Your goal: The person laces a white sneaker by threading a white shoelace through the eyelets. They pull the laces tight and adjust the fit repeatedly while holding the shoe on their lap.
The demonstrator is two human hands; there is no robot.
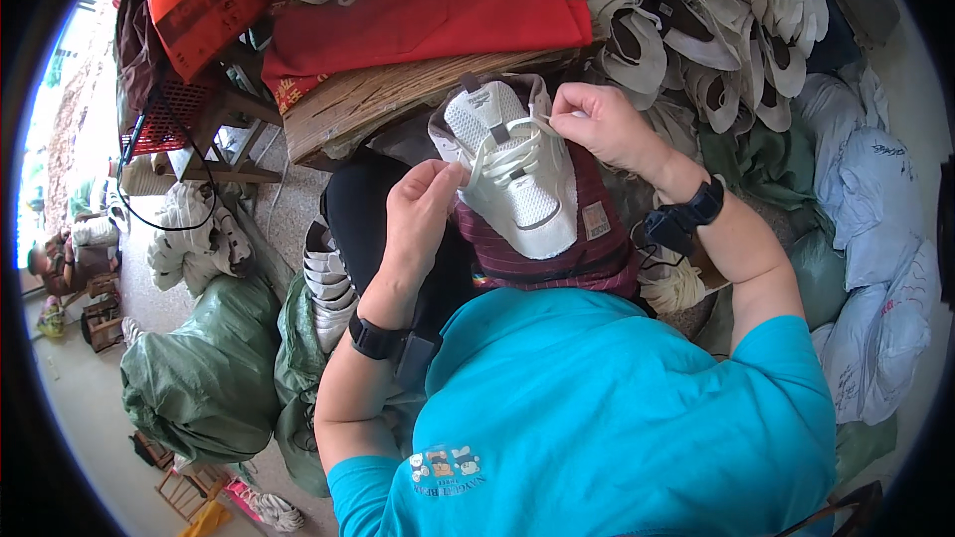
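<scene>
One white shoe [537, 207] near a red-draped table [373, 104], sacks [214, 368] on floor [301, 187]

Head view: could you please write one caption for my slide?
Left hand and right hand at the laces of a white shoe upper over maroon cloth, with more uppers piled beyond.

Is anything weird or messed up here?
Nothing looks spilled or broken around the white shoe. One odd thing: a thin black loop dangles by the red basket at left, looking stray. I can't tell its purpose.
</scene>
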